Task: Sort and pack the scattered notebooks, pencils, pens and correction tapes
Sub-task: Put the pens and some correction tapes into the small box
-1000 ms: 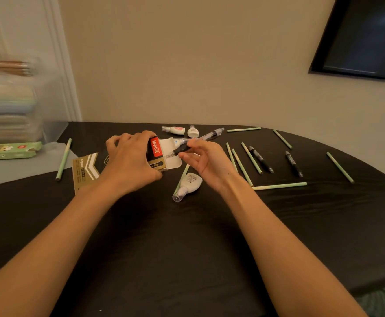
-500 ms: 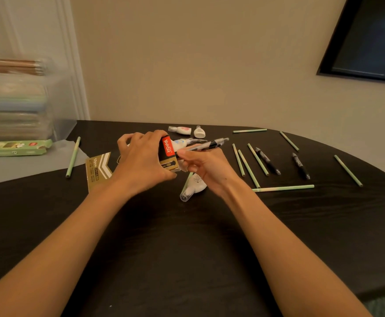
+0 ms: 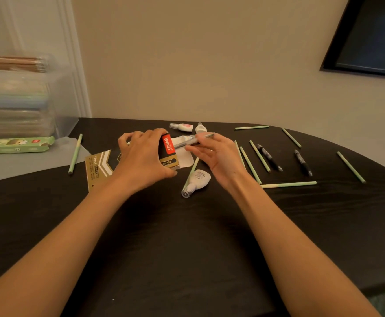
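The dark table (image 3: 187, 236) carries everything. At its far left stands a clear bin (image 3: 56, 106), too blurred to read; the flat layers inside may be notebooks, but I cannot tell.

The pen carton (image 3: 97, 168) lies flat near the middle. It is thin gold and black card, which I judge light and easily crushed. The left hand (image 3: 141, 159) wraps over its open end, fingers curled round the sides, and that looks the right place to steady it without squashing the mouth. The hand hides the opening itself, so how many pens are inside is unknown; only the white flap (image 3: 184, 156) shows.

Close beside it, the right hand (image 3: 219, 159) pinches a clear-barrelled pen (image 3: 188, 141) between thumb and forefinger, other fingers loose, aimed at the carton. The pen should be stiff, light and smooth (a mid-barrel pinch guides best). Whether its tip has entered is unclear.

Two black pens (image 3: 269, 158), a correction tape (image 3: 198, 181) and thin green pencils (image 3: 288, 184) lie scattered around the hands.
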The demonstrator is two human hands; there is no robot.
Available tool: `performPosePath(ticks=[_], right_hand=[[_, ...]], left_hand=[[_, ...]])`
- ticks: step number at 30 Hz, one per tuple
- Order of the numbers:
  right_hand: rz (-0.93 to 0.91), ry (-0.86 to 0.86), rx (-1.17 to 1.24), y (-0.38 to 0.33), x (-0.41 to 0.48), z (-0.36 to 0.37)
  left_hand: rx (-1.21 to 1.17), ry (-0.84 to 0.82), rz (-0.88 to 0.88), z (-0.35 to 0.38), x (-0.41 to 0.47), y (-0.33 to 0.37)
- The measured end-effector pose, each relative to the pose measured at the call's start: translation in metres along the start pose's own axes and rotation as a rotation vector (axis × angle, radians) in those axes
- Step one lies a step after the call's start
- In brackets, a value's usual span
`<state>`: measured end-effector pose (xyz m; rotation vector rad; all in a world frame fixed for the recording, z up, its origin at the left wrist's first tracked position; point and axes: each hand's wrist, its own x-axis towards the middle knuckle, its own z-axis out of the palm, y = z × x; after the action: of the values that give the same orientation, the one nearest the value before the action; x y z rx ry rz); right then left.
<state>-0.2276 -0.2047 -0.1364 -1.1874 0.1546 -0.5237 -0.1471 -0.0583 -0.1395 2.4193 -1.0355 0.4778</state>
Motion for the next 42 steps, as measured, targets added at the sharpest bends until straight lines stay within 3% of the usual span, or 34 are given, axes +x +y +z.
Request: performPosePath(ticks=[7,12,17,23,39,42], right_hand=[[0.036,-0.084,-0.295,0.006,0.000,0.003],[0.145,-0.209,-0.338,0.012,-0.004,0.005],[-0.007,-0.075,-0.199,0.005,-0.001,-0.002],[-0.098,-0.107,-0.460,0.009,-0.006,0.005],[-0.040,-0.151,-0.525,0.006,0.012,0.008],[-0.039,-0.007,-0.408,0.001,0.033,-0.002]], left_hand=[[-0.028,-0.015,0.030,0.000,-0.003,0.003],[-0.052,-0.009,0.060,-0.001,-0.005,0.004],[-0.030,-0.011,0.029,-0.002,-0.003,0.005],[-0.039,-0.017,0.060,0.000,-0.005,0.011],[-0.062,-0.077,0.033,-0.006,0.021,0.017],[-0.019,-0.019,-0.040,-0.010,0.047,0.009]])
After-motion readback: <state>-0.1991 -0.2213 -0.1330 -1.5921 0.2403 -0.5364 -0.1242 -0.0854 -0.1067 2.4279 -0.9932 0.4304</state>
